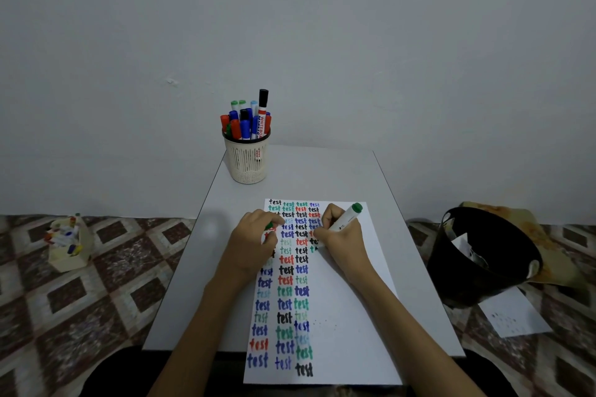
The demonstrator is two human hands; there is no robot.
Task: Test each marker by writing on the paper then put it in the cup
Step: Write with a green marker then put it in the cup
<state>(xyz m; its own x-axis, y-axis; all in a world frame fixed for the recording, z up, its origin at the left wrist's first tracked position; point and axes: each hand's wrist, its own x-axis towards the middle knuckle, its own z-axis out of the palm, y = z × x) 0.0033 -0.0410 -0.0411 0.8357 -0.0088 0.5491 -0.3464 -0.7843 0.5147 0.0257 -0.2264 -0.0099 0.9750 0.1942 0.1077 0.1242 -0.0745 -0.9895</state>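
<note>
White table [322, 171] carries all you need, so work from the big things inward. Your paper [351, 316] lies lengthwise on it, its near edge past the table's edge. Three columns of "test" are filled, and a fourth, on the right, reaches only partway down from the far end. The cup [247, 164] stands at the far left corner of the table, well apart from the paper and crowded with capped markers.

Your left hand [254, 243] rests on the left columns with its fingers curled round something small and green, which I take for the cap [269, 225]. Let its weight pin the sheet so it cannot skate. Your right hand [343, 237] pinches the marker [347, 218] low on the barrel, with the green end tilted up and toward the far right and the writing end down at the foot of the fourth column. The tip itself is hidden behind your fingers.

To do this word well, I'd keep the strokes slow and even so that weak ink shows itself. Start clear of the black word just above, and finish all four letters. Then press the cap fully home before you reach for the cup, and slide the marker into a gap on the near side, since the cup looks close to full
</note>
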